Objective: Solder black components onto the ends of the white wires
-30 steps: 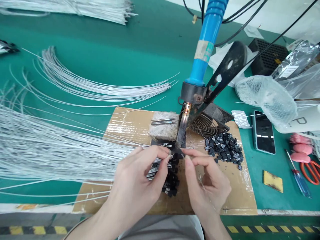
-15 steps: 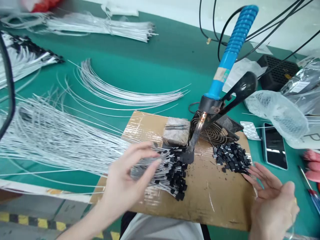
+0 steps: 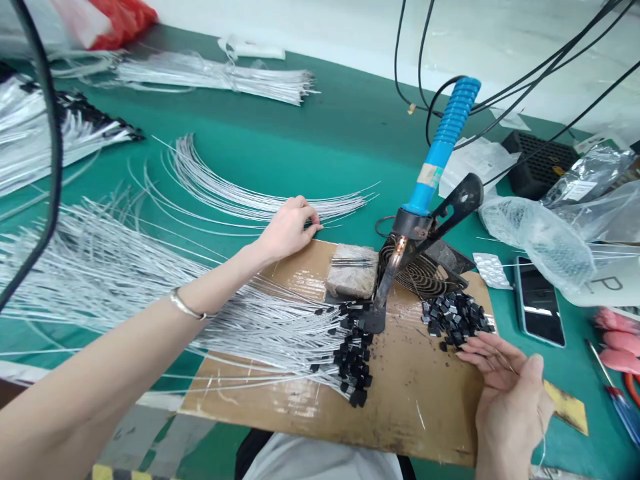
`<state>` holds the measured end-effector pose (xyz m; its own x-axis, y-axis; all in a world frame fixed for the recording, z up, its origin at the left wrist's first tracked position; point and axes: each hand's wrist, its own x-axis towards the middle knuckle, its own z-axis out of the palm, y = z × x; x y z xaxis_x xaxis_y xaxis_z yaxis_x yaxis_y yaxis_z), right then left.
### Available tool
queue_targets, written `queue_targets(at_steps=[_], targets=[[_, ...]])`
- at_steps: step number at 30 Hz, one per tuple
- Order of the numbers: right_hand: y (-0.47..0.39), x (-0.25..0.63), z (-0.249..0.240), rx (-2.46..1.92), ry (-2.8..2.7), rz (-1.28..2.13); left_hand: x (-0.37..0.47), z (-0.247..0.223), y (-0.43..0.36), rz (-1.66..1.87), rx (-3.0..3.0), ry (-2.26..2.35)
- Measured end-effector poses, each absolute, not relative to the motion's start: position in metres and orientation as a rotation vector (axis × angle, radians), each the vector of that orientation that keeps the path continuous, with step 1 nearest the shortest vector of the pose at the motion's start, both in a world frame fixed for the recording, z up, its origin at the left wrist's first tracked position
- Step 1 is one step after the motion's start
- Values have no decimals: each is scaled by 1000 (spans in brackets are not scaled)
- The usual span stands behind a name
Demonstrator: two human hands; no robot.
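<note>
My left hand (image 3: 290,227) reaches over the front of a curved bundle of thin white wires (image 3: 225,183), thumb and fingertips pinched together on a single white wire whose end sticks out to the right. Beneath my left forearm spreads a thick sheaf of white wires (image 3: 280,330), with black caps (image 3: 356,363) at their right ends. My right hand (image 3: 510,387) rests palm up at the right of the cardboard (image 3: 410,413). Its fingers are loosely stretched out, the tips beside a heap of small black caps (image 3: 455,317), and no cap shows in it.
A blue-handled soldering iron (image 3: 445,133) leans in its stand, tip down near the capped ends. Behind it are a pale block (image 3: 353,270) and a fan grille (image 3: 420,267). A phone (image 3: 540,300), plastic bags (image 3: 540,237) and a pen-like tool (image 3: 615,393) lie at right.
My left hand has moved up and away from the capped sheaf to the curved bundle and closed on a wire. My right hand stays beside the black caps. The view has shifted slightly.
</note>
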<state>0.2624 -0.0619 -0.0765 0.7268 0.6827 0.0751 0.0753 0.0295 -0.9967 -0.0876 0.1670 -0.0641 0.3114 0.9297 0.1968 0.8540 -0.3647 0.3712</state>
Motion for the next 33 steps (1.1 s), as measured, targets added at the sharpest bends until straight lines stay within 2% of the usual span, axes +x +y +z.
queue_targets(at_steps=[11, 24, 33], targets=[[-60, 254, -72, -1513, -642, 515, -107, -49, 151, 527, 2460, 1653], [-63, 253, -73, -1537, -679, 535, -113, -60, 156, 236, 2695, 1663], [-65, 256, -76, -1547, -690, 516, -114, -56, 153, 283, 2620, 1658]])
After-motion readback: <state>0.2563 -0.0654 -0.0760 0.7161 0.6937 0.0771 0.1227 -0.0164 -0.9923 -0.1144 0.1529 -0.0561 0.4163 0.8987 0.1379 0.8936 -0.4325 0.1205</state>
